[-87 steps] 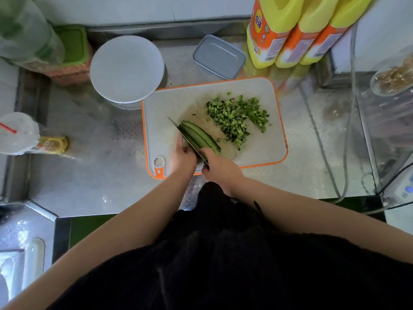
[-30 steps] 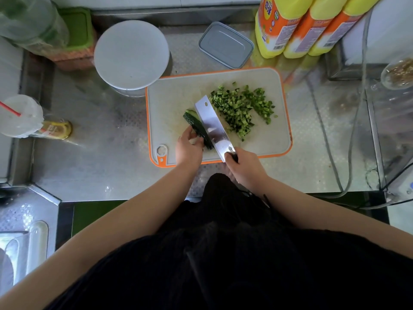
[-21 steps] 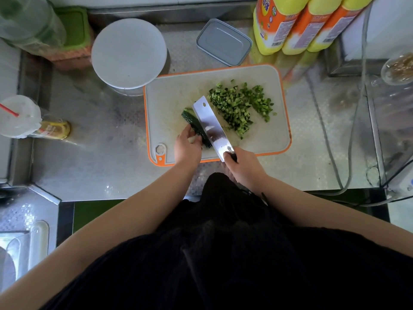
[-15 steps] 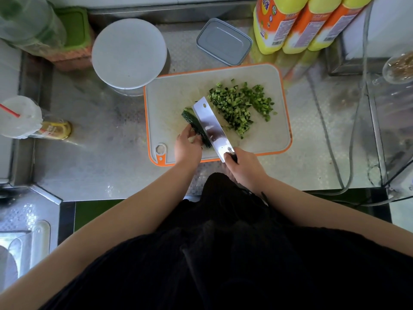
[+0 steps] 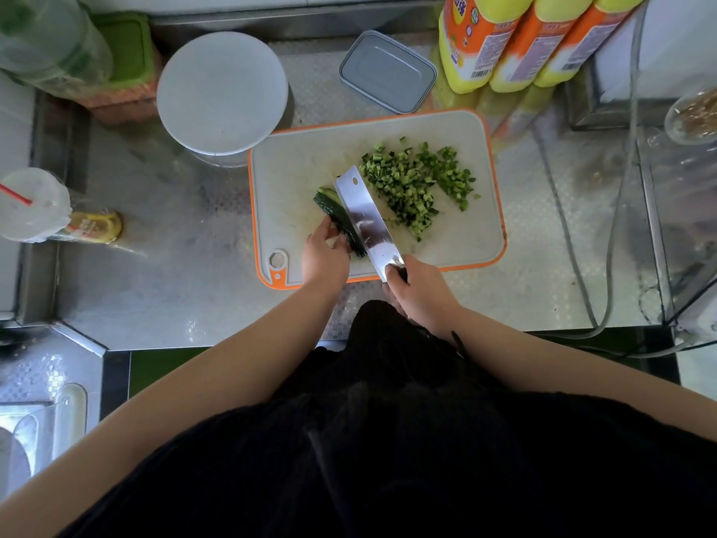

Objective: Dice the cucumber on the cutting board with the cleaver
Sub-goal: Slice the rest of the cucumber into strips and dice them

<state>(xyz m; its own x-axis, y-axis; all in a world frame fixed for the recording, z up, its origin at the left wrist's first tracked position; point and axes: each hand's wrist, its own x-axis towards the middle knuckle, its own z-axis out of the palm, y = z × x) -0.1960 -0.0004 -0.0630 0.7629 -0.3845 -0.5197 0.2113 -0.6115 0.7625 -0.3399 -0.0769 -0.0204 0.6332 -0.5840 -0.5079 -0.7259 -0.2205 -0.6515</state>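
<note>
three tall yellow plastic bottles with orange labels (image 5: 500, 36) are standing together at the far right of the steel bench (image 5: 174, 273). their labels are carrying printed text and barcodes, but the letters are too small to read. a small yellow-labelled jar (image 5: 95, 226) is lying on its side at the left of the bench, and its writing is also not readable.

the white cutting board with an orange rim (image 5: 295, 176) is lying in the middle of the bench. the dark green cucumber piece (image 5: 336, 216) is lying on the board, near its front left part, in long strips that are pointing diagonally away from the person. its skin is dark and bumpy, and a paler cut face is showing at the far end. a pile of small green cucumber cubes (image 5: 415, 180) is sitting on the right half of the board, just beside the blade.

the left hand (image 5: 324, 256) is resting on the near end of the cucumber piece, with the fingers curled and pressing it down to the board. the right hand (image 5: 421, 291) is gripping the handle of the shiny steel cleaver (image 5: 364, 217), the fingers closed around it at the front edge of the board. the blade is leaning flat side up, against the right side of the cucumber piece. both forearms are reaching forward from a black garment.

a round white lid (image 5: 223, 93) and a grey rectangular container (image 5: 388, 71) are sitting behind the board.
</note>
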